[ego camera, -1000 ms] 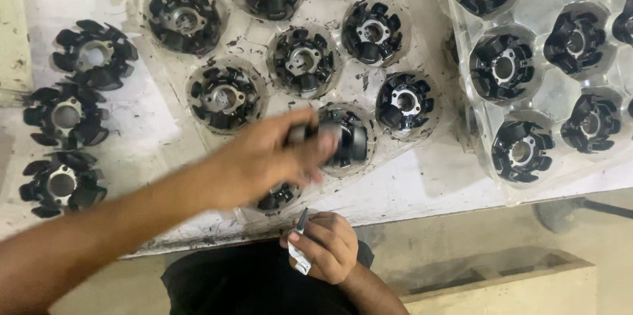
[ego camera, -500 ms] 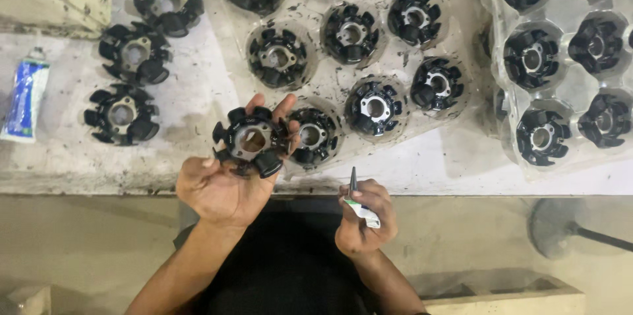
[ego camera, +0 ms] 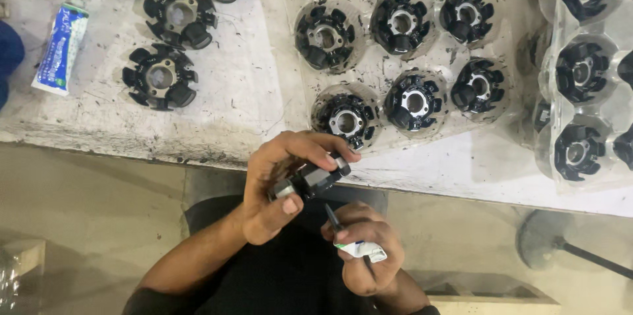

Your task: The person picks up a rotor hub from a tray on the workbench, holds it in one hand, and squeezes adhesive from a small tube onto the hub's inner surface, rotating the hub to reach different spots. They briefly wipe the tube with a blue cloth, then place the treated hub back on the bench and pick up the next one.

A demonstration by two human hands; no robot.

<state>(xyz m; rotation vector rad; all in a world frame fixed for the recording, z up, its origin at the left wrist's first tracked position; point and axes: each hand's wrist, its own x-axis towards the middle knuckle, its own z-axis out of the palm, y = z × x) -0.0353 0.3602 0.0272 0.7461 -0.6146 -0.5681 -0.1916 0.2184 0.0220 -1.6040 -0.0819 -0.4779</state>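
Observation:
My left hand [ego camera: 280, 186] grips a black round stator part [ego camera: 310, 178], turned on edge, just below the white table's front edge [ego camera: 165, 140]. My right hand [ego camera: 364, 252] is closed around a thin dark tool with a white wrapped handle [ego camera: 353, 246]; its tip points up at the part. Both hands are over my lap, clear of the table.
A clear plastic tray [ego camera: 376, 58] on the table holds several black stator parts in round pockets. A second tray [ego camera: 587, 77] stands at the right. Three loose stators [ego camera: 159, 77] lie at the left beside a blue and white tube [ego camera: 60, 48].
My left hand has turned the stator from face-up to on edge and lowered it toward my lap. The right hand brought the tool tip up to it. The view shifted left.

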